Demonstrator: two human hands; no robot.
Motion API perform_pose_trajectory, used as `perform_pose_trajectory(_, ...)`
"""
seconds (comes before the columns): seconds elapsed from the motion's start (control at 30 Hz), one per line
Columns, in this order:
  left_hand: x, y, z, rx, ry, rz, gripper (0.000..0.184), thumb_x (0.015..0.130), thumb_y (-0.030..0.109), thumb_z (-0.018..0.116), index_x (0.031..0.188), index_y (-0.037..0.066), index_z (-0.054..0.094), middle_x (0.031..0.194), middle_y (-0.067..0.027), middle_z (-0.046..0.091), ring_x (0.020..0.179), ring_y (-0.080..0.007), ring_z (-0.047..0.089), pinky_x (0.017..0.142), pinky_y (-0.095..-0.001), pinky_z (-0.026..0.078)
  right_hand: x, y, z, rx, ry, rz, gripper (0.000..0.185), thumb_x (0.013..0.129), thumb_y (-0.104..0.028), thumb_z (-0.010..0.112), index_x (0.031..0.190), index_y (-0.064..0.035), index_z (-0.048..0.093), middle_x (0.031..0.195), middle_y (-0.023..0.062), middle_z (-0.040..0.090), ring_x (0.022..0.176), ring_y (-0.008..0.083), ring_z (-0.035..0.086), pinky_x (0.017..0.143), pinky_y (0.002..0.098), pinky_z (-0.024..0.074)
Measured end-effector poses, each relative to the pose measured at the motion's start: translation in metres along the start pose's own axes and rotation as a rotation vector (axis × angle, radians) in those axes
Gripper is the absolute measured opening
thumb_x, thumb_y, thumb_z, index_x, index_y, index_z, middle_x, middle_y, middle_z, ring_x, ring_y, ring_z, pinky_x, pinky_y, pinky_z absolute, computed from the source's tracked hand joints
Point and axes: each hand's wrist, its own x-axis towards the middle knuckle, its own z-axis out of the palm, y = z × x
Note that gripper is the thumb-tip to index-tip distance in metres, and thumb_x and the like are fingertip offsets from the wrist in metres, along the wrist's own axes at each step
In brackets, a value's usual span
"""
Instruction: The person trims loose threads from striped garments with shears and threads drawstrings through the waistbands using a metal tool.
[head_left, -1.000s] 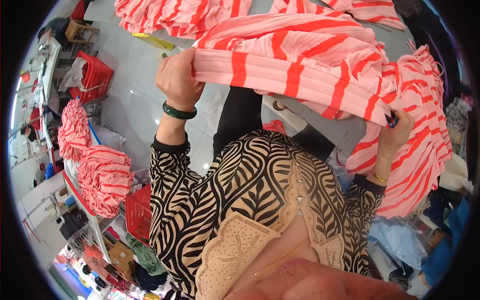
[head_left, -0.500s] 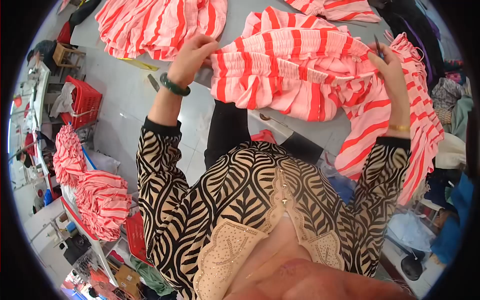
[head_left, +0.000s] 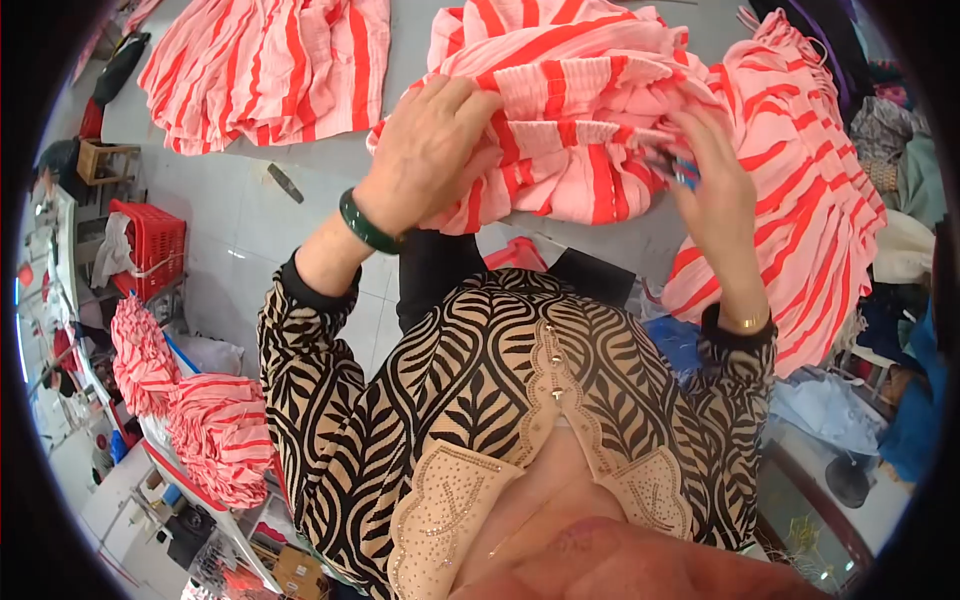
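Observation:
A pink garment with red stripes and a gathered elastic waistband [head_left: 560,95] lies bunched on the grey table in front of me. My left hand [head_left: 435,150], with a dark green bangle at the wrist, is closed on the left end of the waistband; its fingertips are hidden in the cloth. At the garment's right side is my right hand [head_left: 715,175], somewhat blurred. Its fingers are closed around small thread snips [head_left: 685,174] with a blue part showing, the dark blades near the waistband. Whether these fingers also pinch cloth is unclear.
More striped garments lie at the table's upper left [head_left: 270,75], and a long pile [head_left: 790,200] hangs over its right side. A red basket [head_left: 150,245] and further striped bundles [head_left: 215,430] stand to the left. A dark narrow object [head_left: 285,183] lies near the table edge.
Both hands have come closer together, bunching the waistband that was stretched between them. The snips have turned from pointing up to pointing left. The view has shifted slightly.

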Motion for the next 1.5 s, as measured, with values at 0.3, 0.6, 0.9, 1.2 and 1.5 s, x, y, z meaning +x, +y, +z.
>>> perform_pose_trajectory(0.3, 0.02, -0.044, -0.029, -1.04, -0.658, -0.32, 0.031, 0.093, 0.011, 0.06, 0.12, -0.002, 0.052, 0.108, 0.0001, 0.059, 0.099, -0.0071, 0.053, 0.086, -0.0251, 0.045, 0.06, 0.059, -0.04, 0.49, -0.204, 0.035, 0.03, 0.089, -0.027, 0.067, 0.081, -0.0001, 0.057, 0.067, -0.0017, 0.042, 0.061, 0.0068, 0.036, 0.055, 0.0232, 0.0328)
perform_pose_trajectory(0.6, -0.019, -0.011, -0.061, -1.424, -0.837, -0.336, 0.035, 0.084, 0.0, 0.071, 0.117, -0.002, 0.062, 0.107, -0.0023, 0.068, 0.095, -0.0074, 0.059, 0.085, -0.0253, 0.049, 0.072, 0.104, -0.082, 0.37, -0.024, 0.032, 0.026, 0.093, -0.026, 0.062, 0.089, -0.0002, 0.059, 0.071, -0.004, 0.045, 0.063, 0.0044, 0.038, 0.057, 0.0221, 0.033)
perform_pose_trajectory(0.9, -0.036, -0.02, -0.091, -1.237, -0.57, -0.484, 0.041, 0.075, 0.006, 0.072, 0.113, -0.006, 0.06, 0.1, -0.0016, 0.068, 0.09, -0.0055, 0.059, 0.079, -0.0228, 0.049, 0.043, 0.156, -0.047, 0.37, 0.021, 0.224, 0.029, 0.09, -0.028, 0.065, 0.088, 0.0, 0.063, 0.073, -0.0031, 0.05, 0.068, 0.0052, 0.041, 0.061, 0.0228, 0.0353)
perform_pose_trajectory(1.2, -0.035, -0.032, -0.078, -1.222, -0.575, -0.509, 0.042, 0.075, 0.004, 0.068, 0.115, -0.006, 0.059, 0.099, -0.0015, 0.067, 0.084, -0.0047, 0.058, 0.077, -0.0209, 0.048, 0.03, 0.161, -0.016, 0.388, -0.045, 0.283, 0.034, 0.091, -0.026, 0.065, 0.074, -0.0007, 0.05, 0.069, -0.0031, 0.042, 0.067, 0.0068, 0.037, 0.062, 0.0243, 0.0346)
perform_pose_trajectory(1.5, 0.017, -0.005, -0.056, -0.882, -0.481, -0.283, 0.02, 0.083, 0.008, 0.071, 0.098, -0.002, 0.064, 0.076, 0.0061, 0.06, 0.069, -0.0019, 0.05, 0.061, -0.0213, 0.043, 0.035, 0.056, 0.002, 0.051, 0.217, -0.177, 0.023, 0.081, -0.005, 0.063, 0.103, -0.0105, 0.064, 0.098, 0.0063, 0.065, 0.092, 0.0258, 0.063, 0.081, 0.0334, 0.0509)
